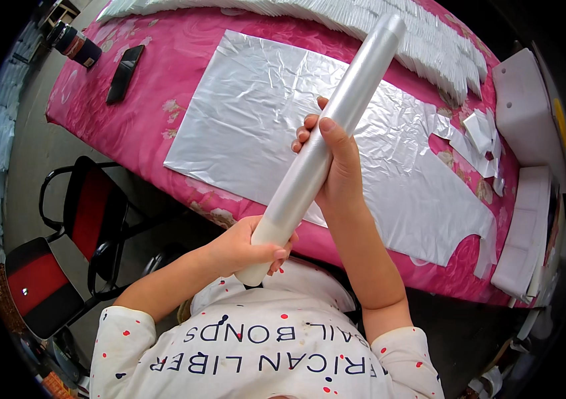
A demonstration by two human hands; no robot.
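— Head view is showing a long tube in both your hands. What is it?

— I'm holding a roll of clear plastic film [326, 143], slanting from my chest up toward the far edge of the worktop [143, 113]. My left hand [246, 246] is clamped around its near end, just over the near edge, so the roll is not dropping. My right hand [333, 163] is closed around its middle, thumb lying along the top, which I judge is steadying it.

— And underneath?

— A cut sheet of the same shiny film [263, 113] is lying flat on the pink flowered cloth, taking up the middle of the worktop, with a notched outline at its right end. Small white offcuts [479, 136] are sitting just beside that notch, near the right edge.

— Anything else up there?

— A fanned row of white pieces [429, 40] is running along the far edge. A dark phone [125, 73] and a bottle [73, 43] are resting toward the far left corner, well apart from the sheet. A red and black chair [87, 213] is standing on the floor to my left.
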